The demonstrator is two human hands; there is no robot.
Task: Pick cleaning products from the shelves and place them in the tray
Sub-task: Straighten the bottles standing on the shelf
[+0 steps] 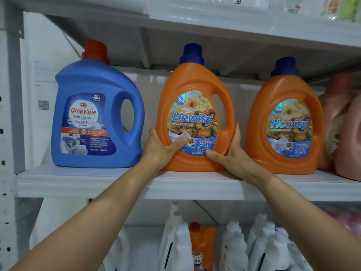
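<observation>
Plainly the orange Hewisy detergent jug (195, 81), centre frame on the shelf (97, 180), looks heavy and slick; my left hand (162, 149) and right hand (232, 153) grip its lower sides, though I'd trust its handle (228, 106) more.

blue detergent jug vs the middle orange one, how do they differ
The blue plastic jug reads Qingyajie; the middle orange plastic jug reads Hewisy. The blue jug stands untouched; the orange jug is gripped by the left hand and right hand. Both stand upright on the white shelf.
</observation>
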